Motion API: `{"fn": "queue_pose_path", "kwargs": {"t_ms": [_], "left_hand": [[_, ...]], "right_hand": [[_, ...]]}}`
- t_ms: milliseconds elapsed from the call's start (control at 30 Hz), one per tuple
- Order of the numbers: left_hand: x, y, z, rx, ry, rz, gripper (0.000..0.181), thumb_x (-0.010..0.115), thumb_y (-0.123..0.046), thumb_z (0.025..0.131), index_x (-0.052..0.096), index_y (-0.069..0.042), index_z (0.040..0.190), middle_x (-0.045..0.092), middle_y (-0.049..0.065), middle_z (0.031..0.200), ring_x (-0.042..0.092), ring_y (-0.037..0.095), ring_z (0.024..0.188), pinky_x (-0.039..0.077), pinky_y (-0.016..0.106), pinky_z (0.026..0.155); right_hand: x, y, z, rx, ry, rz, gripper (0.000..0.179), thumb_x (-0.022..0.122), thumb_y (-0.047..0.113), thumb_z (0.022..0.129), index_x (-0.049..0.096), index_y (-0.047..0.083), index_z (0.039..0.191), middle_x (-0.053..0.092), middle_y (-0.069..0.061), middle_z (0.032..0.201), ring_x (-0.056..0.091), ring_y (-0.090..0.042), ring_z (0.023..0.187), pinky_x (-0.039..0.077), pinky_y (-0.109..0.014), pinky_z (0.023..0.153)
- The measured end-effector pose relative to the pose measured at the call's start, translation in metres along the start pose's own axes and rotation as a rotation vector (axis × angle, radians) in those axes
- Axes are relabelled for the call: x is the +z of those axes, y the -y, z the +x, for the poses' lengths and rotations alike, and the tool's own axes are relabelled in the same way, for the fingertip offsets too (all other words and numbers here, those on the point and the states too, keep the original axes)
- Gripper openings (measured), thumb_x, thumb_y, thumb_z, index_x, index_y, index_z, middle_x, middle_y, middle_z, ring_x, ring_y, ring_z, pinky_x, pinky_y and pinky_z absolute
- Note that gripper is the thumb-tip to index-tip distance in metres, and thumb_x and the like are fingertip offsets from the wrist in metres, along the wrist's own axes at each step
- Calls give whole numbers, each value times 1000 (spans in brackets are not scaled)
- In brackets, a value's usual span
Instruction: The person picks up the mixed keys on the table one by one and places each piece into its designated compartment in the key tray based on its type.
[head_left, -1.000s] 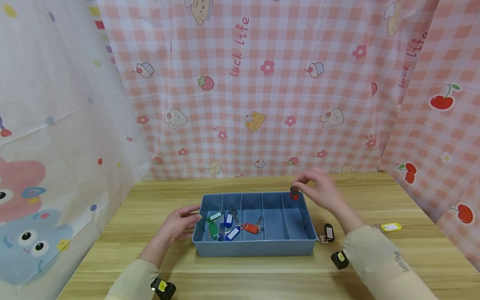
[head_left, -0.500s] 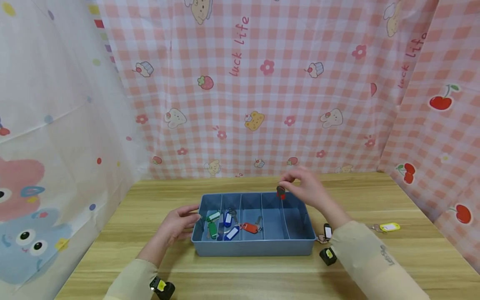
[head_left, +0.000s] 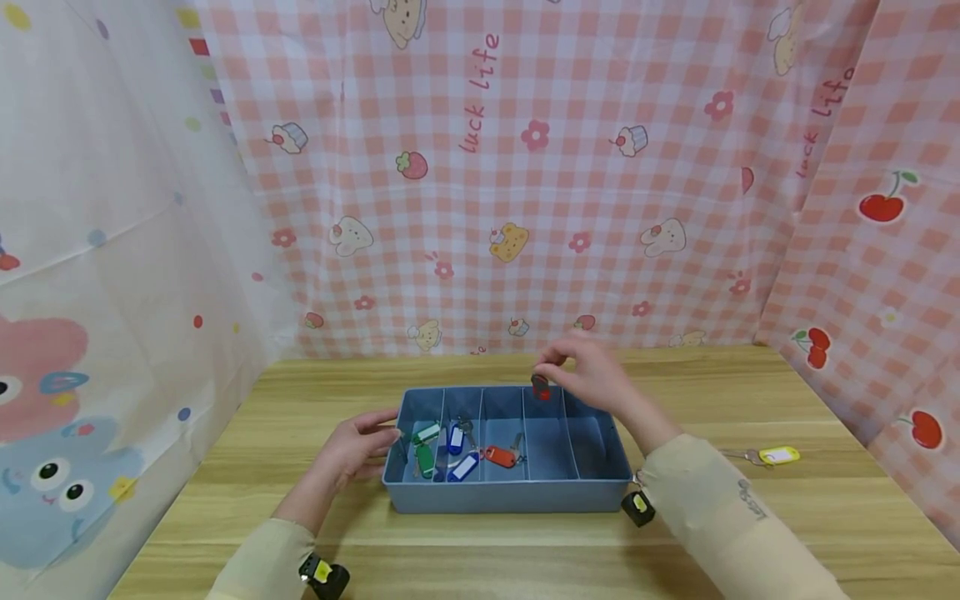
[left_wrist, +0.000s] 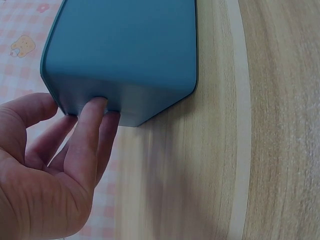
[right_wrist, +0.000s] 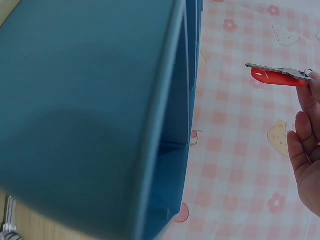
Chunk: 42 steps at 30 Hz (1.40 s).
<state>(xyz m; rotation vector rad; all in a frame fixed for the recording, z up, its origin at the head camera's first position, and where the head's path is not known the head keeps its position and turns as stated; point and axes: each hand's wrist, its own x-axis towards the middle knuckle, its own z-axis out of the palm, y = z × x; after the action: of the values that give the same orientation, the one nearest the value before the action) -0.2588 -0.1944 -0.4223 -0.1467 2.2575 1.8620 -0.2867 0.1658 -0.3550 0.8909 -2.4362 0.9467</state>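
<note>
In the head view a blue divided box [head_left: 510,497] stands on the table. My left hand [head_left: 358,450] is at its left end, fingertips touching the outer end wall, as the left wrist view also shows. My right hand [head_left: 592,375] pinches a key with a red key tag [right_wrist: 277,77] above the box's back edge, near the fourth compartment from the left. The tag hangs from the fingertips. Two green key tags [head_left: 425,460] lie in the leftmost compartment, two blue key tags [head_left: 464,467] in the second. A red key tag [head_left: 500,456] with its key lies in the third.
A yellow key tag [head_left: 780,455] with keys lies on the table to the right of the box. Metal keys [right_wrist: 9,220] show beside the box in the right wrist view. A checked cloth [head_left: 570,192] hangs behind the table.
My right hand has moved left along the box's back edge, carrying the red-tagged key. My right sleeve now covers the black key tag beside the box. My left hand has stayed put.
</note>
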Motion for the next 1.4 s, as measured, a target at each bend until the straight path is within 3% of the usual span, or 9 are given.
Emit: {"fn": "queue_pose_path", "kwargs": {"t_ms": [733,1000,1400], "left_hand": [[-1,2,3,-1,-4,21,48,64,-8,96,52,0,142,59,26,130,68,25,97,58,42,75],[-1,1,2,-3,-7,20,48,64,-8,96,52,0,142,58,27,131,68,26,97,58,43,76],[0,0,2,5,11,17,51,65,-8,96,49,1,143,58,27,130,68,28,97,58,45,75]], "right_hand": [[24,7,20,66,161,51,4,74,16,91,75,13,88,65,10,77,57,-14,80,54,-41,78],[28,10,26,133,241,36,6,73,21,92,74,16,88,66,10,79,57,-13,77,52,-30,73],[34,5,29,182,337,72,7,72,18,93,76,12,90,67,8,78,58,-13,75,53,-31,77]]}}
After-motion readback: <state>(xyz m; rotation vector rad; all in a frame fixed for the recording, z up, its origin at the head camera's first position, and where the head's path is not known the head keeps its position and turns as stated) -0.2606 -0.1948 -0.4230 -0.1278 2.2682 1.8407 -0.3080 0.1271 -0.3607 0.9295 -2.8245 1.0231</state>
